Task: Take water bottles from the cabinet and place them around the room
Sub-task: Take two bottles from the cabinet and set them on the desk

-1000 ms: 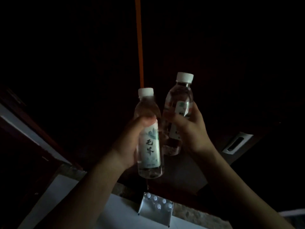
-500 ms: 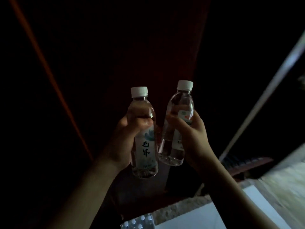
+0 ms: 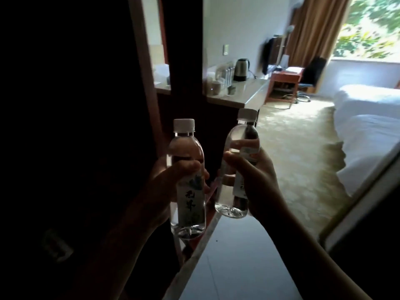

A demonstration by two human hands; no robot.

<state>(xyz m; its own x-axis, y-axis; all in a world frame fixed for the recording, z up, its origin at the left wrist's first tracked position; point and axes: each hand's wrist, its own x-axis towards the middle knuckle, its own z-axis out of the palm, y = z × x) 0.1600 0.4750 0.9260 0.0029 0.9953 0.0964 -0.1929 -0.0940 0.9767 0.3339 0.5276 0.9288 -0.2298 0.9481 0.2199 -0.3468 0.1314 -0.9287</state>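
Two bottles are held up in front of the person, one in each hand. The left hand [image 3: 166, 182] grasps the left bottle [image 3: 187, 180]; the right hand [image 3: 255, 180] grasps the right bottle [image 3: 238, 167]. Both are clear plastic, full of water, with white caps and pale labels. One kettle [image 3: 241, 69] stands on the counter [image 3: 249, 94] behind.
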